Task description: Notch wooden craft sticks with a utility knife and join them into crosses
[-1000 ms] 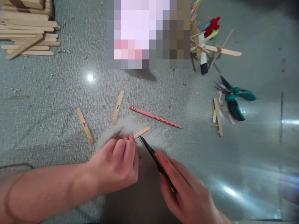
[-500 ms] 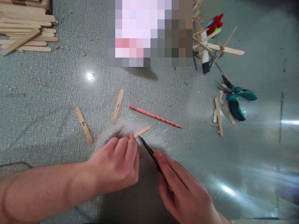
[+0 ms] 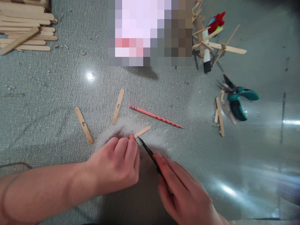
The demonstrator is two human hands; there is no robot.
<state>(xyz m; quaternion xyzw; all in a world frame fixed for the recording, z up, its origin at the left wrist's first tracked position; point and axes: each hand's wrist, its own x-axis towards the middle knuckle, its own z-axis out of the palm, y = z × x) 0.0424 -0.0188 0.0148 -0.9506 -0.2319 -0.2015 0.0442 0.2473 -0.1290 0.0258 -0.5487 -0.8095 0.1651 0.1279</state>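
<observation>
Grey textured worktop (image 3: 70, 90) fills the view, with a pile of wooden sticks (image 3: 28, 16) at ten o'clock and green-handled pliers (image 3: 237, 108) at three. Just below the centre, the closed left hand (image 3: 117, 165) is gripping a short stick (image 3: 144, 131), whose free end points to two o'clock. The right hand (image 3: 185, 190) is closed around a black knife (image 3: 150, 152); compared with one second ago, its tip is slightly nearer to the left hand. At twelve o'clock, large pixels hide one area, so any label there cannot be read.
</observation>
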